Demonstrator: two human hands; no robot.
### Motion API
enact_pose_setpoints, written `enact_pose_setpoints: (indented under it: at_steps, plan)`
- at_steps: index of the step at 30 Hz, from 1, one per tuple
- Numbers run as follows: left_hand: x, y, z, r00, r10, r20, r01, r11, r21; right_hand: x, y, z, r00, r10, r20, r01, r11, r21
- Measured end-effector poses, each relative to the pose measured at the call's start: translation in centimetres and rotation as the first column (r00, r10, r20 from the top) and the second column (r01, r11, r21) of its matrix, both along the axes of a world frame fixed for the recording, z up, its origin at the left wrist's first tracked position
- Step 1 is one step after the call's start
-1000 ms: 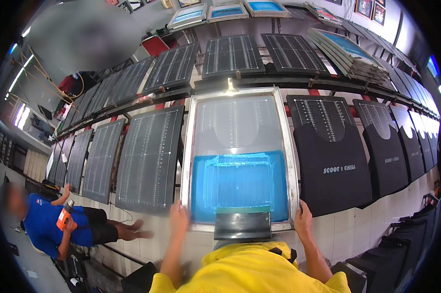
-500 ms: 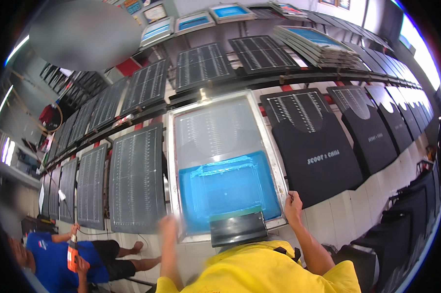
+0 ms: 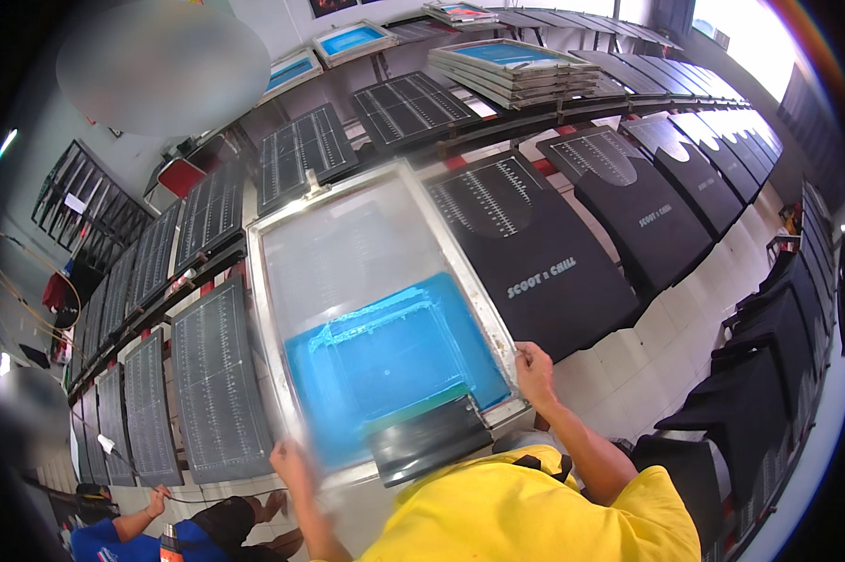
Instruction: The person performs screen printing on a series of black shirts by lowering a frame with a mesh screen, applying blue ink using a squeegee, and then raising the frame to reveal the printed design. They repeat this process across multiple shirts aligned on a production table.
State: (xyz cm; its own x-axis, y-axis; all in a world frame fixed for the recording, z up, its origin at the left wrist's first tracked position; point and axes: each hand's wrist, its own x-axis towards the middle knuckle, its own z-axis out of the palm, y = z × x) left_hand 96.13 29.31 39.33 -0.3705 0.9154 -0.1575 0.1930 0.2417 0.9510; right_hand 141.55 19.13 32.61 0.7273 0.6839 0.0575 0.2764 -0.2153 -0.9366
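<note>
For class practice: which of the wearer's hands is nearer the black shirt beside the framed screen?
Right: the right hand is just below the black shirt; the left hand is farther off, across the framed screen.

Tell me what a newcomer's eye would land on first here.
The bright blue lower part of the framed screen probably stands out first, in the middle, with the right hand at its lower right corner and the left hand near its lower left. Next comes the yellow shirt at the bottom edge. To the screen's right, black garments with pale lettering lie on a row of boards.
</note>
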Motion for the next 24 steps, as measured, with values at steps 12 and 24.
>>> enact_pose_setpoints:
  at_steps: [12, 24]
  plan:
    - [25.1, -6.9, -10.9, 0.97, -0.141, -0.2, 0.153, 0.987, 0.046, 29.9, -9.8, -1.1, 0.998, -0.038, 0.048, 0.04, 0.999, -0.03]
    - [36.3, -8.3, -9.5, 0.968, -0.105, -0.228, 0.117, 0.992, 0.038, 39.5, -9.5, -2.0, 0.998, 0.021, 0.059, -0.013, 0.991, -0.136]
